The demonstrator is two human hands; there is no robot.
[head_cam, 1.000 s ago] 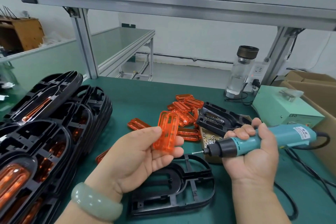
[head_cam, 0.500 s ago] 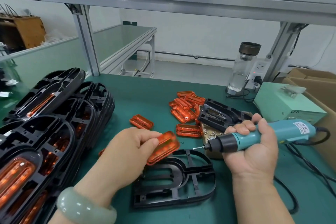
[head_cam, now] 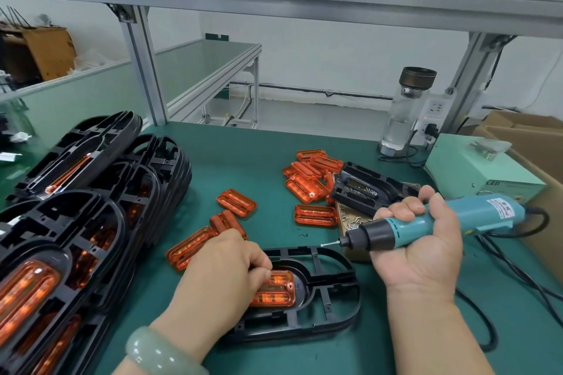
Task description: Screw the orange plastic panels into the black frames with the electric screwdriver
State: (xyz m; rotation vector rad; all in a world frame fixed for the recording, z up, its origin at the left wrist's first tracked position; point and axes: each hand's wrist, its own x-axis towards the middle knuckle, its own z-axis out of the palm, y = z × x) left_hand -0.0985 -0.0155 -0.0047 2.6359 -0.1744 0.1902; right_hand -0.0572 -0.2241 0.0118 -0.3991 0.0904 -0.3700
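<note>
Panel: an orange panel (head_cam: 275, 288) lies seated in the rounded end of a black frame (head_cam: 307, 292) flat on the green bench (head_cam: 243, 161), near the front edge.
Left hand: the left hand (head_cam: 222, 277) presses fingertips down on the panel's left part, covering half of it (a pale green bangle (head_cam: 158, 353) circles the wrist).
Right hand: the right hand (head_cam: 420, 240) is clenched around a teal electric screwdriver (head_cam: 426, 224), held level above the frame's far right corner, bit pointing left and clear of the plastic.
Cable: a black cord (head_cam: 518, 271) trails from the tool's rear across the bench.
Loose stock: more orange panels (head_cam: 310, 179) lie scattered beyond the frame, some heaped beside a second black frame (head_cam: 365, 189) resting over a small tray of screws (head_cam: 350, 221).
Finished pile: stacked frames (head_cam: 76, 207) with orange inserts crowd the left of the bench.
Background: a pale green power box (head_cam: 481, 167) and a clear bottle (head_cam: 405, 113) stand at the far right.
</note>
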